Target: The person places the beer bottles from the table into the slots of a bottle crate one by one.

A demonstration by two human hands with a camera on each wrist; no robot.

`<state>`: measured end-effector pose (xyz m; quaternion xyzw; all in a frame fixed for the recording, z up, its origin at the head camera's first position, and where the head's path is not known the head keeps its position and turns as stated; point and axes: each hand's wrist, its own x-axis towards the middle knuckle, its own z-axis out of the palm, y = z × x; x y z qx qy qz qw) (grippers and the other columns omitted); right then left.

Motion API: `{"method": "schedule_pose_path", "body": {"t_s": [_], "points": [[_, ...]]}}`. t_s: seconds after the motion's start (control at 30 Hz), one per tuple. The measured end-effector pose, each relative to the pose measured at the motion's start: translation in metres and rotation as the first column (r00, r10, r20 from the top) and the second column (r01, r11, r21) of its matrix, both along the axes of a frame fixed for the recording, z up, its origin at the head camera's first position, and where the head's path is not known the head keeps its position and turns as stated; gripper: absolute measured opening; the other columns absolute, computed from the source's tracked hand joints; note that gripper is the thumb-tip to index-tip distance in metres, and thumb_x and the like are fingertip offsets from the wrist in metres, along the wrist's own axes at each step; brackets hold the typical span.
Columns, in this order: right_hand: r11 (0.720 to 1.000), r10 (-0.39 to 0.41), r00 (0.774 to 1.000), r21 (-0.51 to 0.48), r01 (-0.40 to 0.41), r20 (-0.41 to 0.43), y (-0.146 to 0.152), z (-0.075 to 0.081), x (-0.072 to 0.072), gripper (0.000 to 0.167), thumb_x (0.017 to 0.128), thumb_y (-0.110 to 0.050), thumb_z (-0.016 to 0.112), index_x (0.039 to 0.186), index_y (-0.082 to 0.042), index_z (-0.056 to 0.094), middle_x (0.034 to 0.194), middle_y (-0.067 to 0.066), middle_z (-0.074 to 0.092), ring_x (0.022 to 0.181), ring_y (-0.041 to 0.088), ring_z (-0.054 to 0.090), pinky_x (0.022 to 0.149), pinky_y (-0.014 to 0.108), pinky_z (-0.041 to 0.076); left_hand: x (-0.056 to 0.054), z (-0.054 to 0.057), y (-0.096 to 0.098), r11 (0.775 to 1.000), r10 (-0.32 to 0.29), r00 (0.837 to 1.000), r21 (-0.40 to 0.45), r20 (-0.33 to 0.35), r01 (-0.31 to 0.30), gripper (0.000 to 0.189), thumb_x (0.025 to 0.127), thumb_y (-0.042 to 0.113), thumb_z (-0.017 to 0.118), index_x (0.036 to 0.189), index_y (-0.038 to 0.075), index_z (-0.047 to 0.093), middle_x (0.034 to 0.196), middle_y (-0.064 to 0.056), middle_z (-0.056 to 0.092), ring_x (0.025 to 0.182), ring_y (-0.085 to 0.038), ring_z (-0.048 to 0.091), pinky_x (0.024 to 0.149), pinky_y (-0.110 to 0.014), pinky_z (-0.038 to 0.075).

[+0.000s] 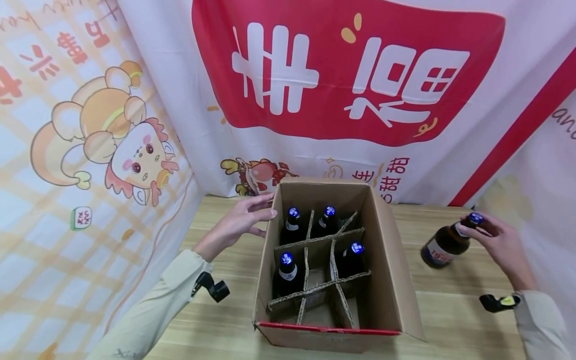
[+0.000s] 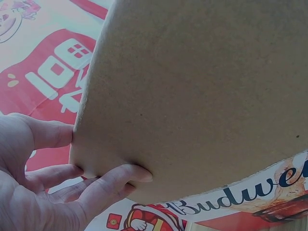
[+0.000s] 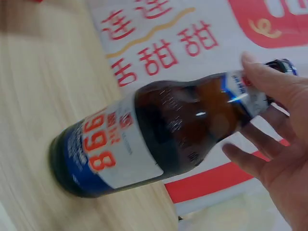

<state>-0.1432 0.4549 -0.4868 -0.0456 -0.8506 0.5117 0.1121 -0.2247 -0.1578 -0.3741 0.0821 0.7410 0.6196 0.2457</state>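
My right hand point(image 1: 499, 245) grips a brown beer bottle point(image 3: 159, 139) by its neck, right of the box. The bottle leans, its base close over the table, and has a blue cap and a white-and-blue label reading 1998. An open cardboard box point(image 1: 389, 255) stands in the middle, split by cardboard dividers point(image 1: 321, 237). Several blue-capped bottles stand inside, among them one at the back left point(image 1: 293, 220) and one on the right point(image 1: 355, 255). My left hand point(image 1: 240, 220) touches the box's left rim near the back corner, its fingers point(image 2: 115, 183) fairly straight against the cardboard.
The wooden table point(image 1: 216, 320) carries the box. Near the front of the box, compartments without bottles show between the dividers. A printed cloth point(image 1: 360, 115) with large characters hangs behind, and another patterned cloth point(image 1: 67, 260) hangs at the left. The box's right flap folds outward.
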Motion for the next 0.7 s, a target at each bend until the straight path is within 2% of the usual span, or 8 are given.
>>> {"method": "schedule_pose_path", "body": {"t_s": [0.17, 0.37, 0.53, 0.7], "points": [[0.999, -0.034, 0.994, -0.039, 0.030, -0.101, -0.014, -0.004, -0.002, 0.041, 0.095, -0.004, 0.076, 0.135, -0.002, 0.067, 0.112, -0.018, 0.077, 0.101, -0.010, 0.069, 0.079, 0.005, 0.053, 0.000, -0.001, 0.000, 1.000, -0.003, 1.000, 0.003, 0.003, 0.003, 0.070, 0.101, 0.017, 0.068, 0.164, 0.011, 0.035, 0.167, -0.019, 0.036, 0.140, -0.044, 0.051, 0.089, -0.046, 0.065], [0.978, -0.101, 0.983, -0.194, 0.070, -0.155, -0.028, -0.006, -0.003, 0.044, 0.093, -0.001, 0.077, 0.136, 0.002, 0.067, 0.111, -0.012, 0.080, 0.100, -0.006, 0.072, 0.082, 0.004, 0.053, 0.000, 0.000, -0.001, 1.000, -0.003, 1.000, -0.002, -0.001, 0.003, 0.070, 0.102, 0.018, 0.067, 0.164, 0.011, 0.035, 0.166, -0.019, 0.036, 0.139, -0.043, 0.052, 0.089, -0.046, 0.065], [0.980, -0.179, 0.973, -0.117, 0.163, -0.146, -0.042, 0.002, -0.010, 0.040, 0.093, -0.007, 0.079, 0.132, -0.001, 0.071, 0.100, -0.019, 0.079, 0.090, -0.009, 0.072, 0.076, 0.003, 0.053, 0.000, 0.000, -0.002, 1.000, -0.006, 1.000, -0.004, -0.008, 0.006, 0.070, 0.102, 0.019, 0.067, 0.164, 0.010, 0.034, 0.166, -0.019, 0.037, 0.139, -0.043, 0.052, 0.089, -0.046, 0.065], [0.978, -0.206, 0.966, -0.063, 0.199, -0.153, -0.054, 0.007, -0.015, 0.034, 0.094, -0.012, 0.080, 0.125, -0.002, 0.074, 0.092, -0.022, 0.077, 0.083, -0.010, 0.071, 0.074, 0.003, 0.052, -0.001, -0.001, -0.001, 1.000, 0.001, 1.000, 0.002, -0.003, -0.001, 0.070, 0.101, 0.018, 0.068, 0.163, 0.011, 0.036, 0.165, -0.019, 0.038, 0.137, -0.043, 0.054, 0.087, -0.045, 0.066]]}}
